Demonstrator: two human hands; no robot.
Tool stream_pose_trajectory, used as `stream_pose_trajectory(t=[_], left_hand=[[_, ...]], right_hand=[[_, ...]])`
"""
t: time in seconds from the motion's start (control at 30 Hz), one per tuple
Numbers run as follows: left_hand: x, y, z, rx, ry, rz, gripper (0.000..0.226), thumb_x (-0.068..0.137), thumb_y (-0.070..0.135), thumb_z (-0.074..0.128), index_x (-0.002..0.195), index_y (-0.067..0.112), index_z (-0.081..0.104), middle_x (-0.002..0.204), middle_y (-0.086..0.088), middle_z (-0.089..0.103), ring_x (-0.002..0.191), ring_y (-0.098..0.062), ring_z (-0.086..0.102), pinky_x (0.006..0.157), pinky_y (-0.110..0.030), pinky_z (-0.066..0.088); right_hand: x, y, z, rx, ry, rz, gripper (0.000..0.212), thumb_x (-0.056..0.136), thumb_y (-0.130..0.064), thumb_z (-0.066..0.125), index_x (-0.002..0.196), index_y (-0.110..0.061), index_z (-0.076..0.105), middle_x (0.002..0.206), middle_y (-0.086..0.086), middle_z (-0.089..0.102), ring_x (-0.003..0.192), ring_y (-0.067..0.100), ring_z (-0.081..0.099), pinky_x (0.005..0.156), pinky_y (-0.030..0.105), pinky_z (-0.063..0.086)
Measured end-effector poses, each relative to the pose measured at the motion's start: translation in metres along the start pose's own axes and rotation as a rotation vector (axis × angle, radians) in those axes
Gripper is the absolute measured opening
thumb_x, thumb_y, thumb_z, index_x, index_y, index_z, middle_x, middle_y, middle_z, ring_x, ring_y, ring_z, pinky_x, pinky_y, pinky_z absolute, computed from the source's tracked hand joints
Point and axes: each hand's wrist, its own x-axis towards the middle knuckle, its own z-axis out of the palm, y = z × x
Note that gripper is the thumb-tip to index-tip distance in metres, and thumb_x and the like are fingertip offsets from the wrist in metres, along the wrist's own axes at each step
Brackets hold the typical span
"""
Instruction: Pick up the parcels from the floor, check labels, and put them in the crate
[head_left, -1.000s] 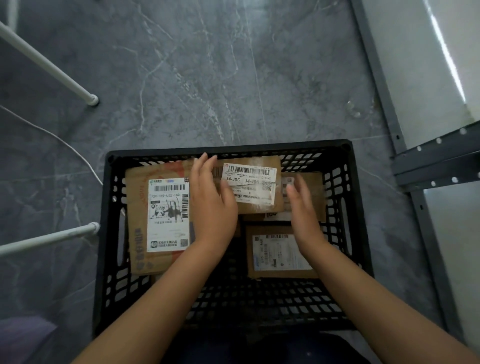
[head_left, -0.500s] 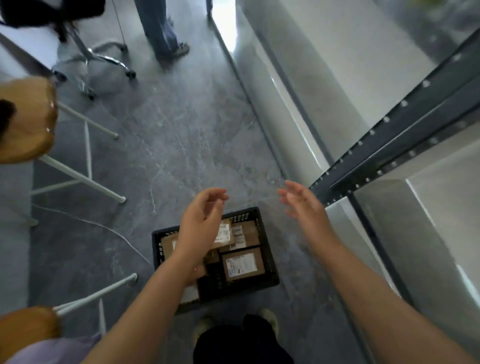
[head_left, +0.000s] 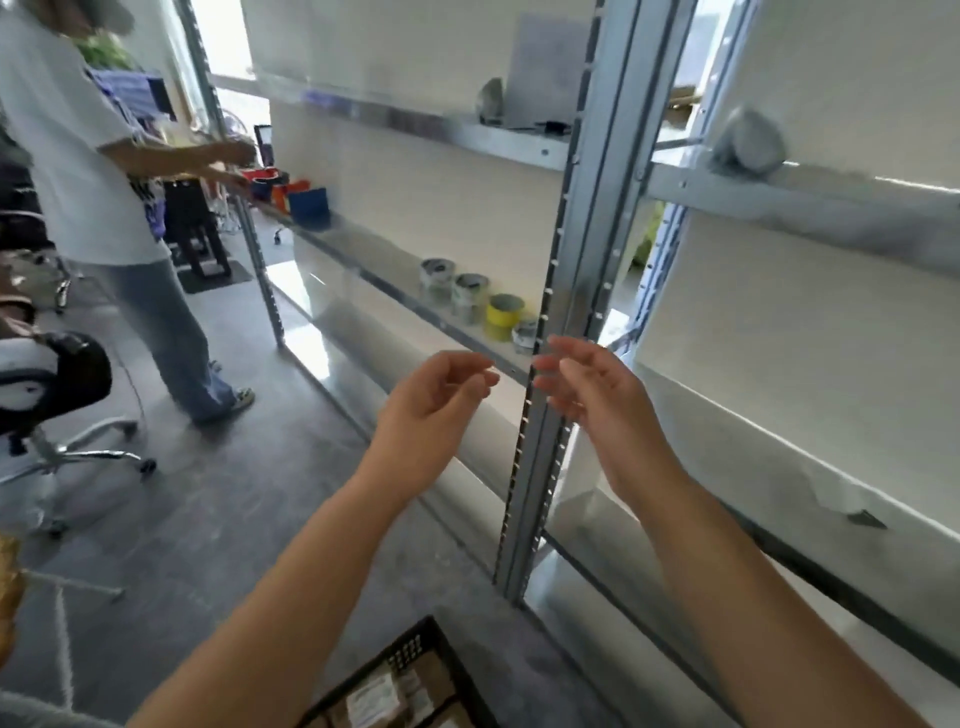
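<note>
We are holding both hands out in front of us at chest height, close together but not touching. Our left hand (head_left: 434, 402) is hanging with its fingers loosely curled and is gripping nothing. Our right hand (head_left: 597, 395) is facing it with its fingers slack and slightly spread, also carrying nothing. The black crate (head_left: 410, 649) is sitting on the grey floor (head_left: 218, 519) at the bottom edge of the view, below our forearms, and the brown parcels (head_left: 384, 699) with white labels are lying inside it. We are facing a metal rack upright (head_left: 571, 291). Several cans (head_left: 470, 296) are standing on a shelf behind our hands. Another person (head_left: 88, 171) is standing at the far left, near an office chair (head_left: 57, 384).
</note>
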Motion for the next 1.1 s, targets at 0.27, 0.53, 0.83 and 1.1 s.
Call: stream_pose_trajectory(t=[0.27,0.53,0.83,1.1], left_hand=[[-0.047,0.051,-0.007,-0.047,-0.248,0.109,0.020,0.094,0.008,0.053,0.095,0.026,0.063,0.091,0.009,0.071,0.088,-0.007,0.067,0.077,-0.015,0.049],[-0.104,0.098,0.071,-0.217,-0.555,0.145,0.020,0.094,0.006,0.051,0.109,0.015,0.062,0.098,0.002,0.070,0.090,-0.006,0.067,0.082,-0.015,0.053],[-0.204,0.161,0.190,-0.298,-0.821,0.195,0.020,0.095,0.007,0.050,0.105,0.017,0.064,0.098,0.001,0.072,0.088,-0.010,0.069,0.079,-0.015,0.052],[-0.338,0.221,0.272,-0.407,-0.968,0.198,0.021,0.096,0.008,0.049,0.103,0.020,0.064,0.095,0.004,0.071,0.085,-0.006,0.069,0.076,-0.013,0.053]], right_hand=[[-0.105,-0.045,-0.004,-0.064,0.262,-0.095,0.022,0.097,-0.017,0.046,0.097,-0.033,0.062,0.089,-0.015,0.071,0.090,0.008,0.068,0.083,0.023,0.054],[-0.225,-0.089,-0.072,-0.120,0.580,-0.103,0.024,0.097,-0.012,0.046,0.103,-0.027,0.063,0.096,-0.007,0.071,0.088,0.008,0.069,0.079,0.019,0.055],[-0.383,-0.124,-0.154,-0.190,0.955,-0.125,0.026,0.097,-0.009,0.045,0.104,-0.024,0.064,0.098,-0.003,0.071,0.092,0.013,0.067,0.079,0.022,0.052],[-0.545,-0.151,-0.210,-0.252,1.161,-0.159,0.027,0.096,-0.007,0.046,0.099,-0.025,0.065,0.091,-0.007,0.072,0.088,0.011,0.067,0.081,0.024,0.054]])
